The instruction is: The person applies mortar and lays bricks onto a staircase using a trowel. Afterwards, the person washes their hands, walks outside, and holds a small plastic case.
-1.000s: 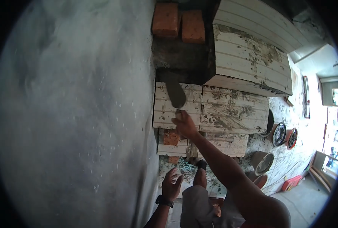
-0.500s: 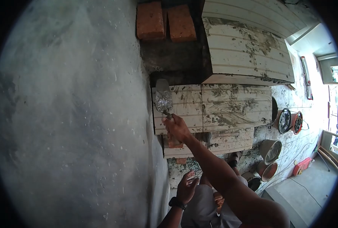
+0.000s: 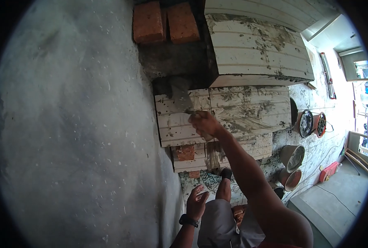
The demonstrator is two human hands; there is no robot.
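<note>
My right hand (image 3: pixel 204 123) is closed around the handle of a trowel (image 3: pixel 181 96). The trowel's blade, smeared by motion, lies over the left end of a cream tiled step (image 3: pixel 250 108), close to the dark gap at the step's back edge. Lower down, my left hand (image 3: pixel 197 202), with a dark watch on its wrist, hangs open and holds nothing. It is beside the grey wall (image 3: pixel 84 124), apart from it as far as I can see.
Two red bricks (image 3: pixel 147 22) sit on the raw step above. Another brick (image 3: pixel 185 152) lies on the tread below. Mortar smears the upper tiled step (image 3: pixel 258 49). Buckets (image 3: pixel 292 158) and a red case (image 3: pixel 328 171) stand on the floor at right.
The trowel and my right hand have shifted right relative to the step, and the blade has tilted. My left hand stays low and open. The whole view has moved slightly.
</note>
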